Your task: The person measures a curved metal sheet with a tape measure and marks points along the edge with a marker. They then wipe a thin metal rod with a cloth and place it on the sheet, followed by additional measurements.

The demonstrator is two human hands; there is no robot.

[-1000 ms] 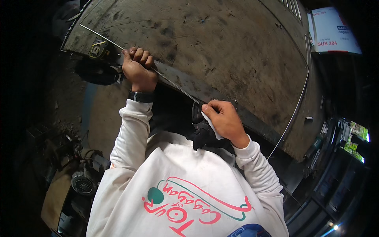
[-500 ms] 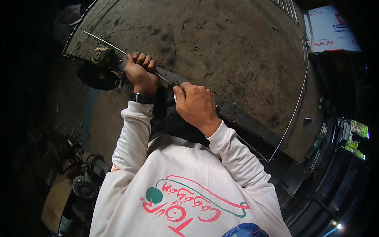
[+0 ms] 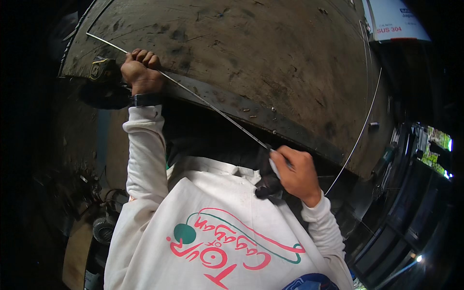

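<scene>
A long thin metal rod runs slantwise from the upper left over the near edge of the worktable. My left hand is closed around it near its far left end. Lower right, my right hand is closed on a black cloth wrapped where the rod enters the grip. A small pale patch shows beside the right thumb; what it is I cannot tell. Part of the cloth hangs loose below the fingers, in front of my white shirt.
The scuffed worktable has a dark metal strip along its near edge, with small bits on it. A yellow-black tape measure sits left of my left hand. A thin bent rod curves at the right, below a white printed sheet.
My right hand has slid with the black cloth down and right along the rod, away from my left hand. More bare rod shows between them. The view has shifted slightly.
</scene>
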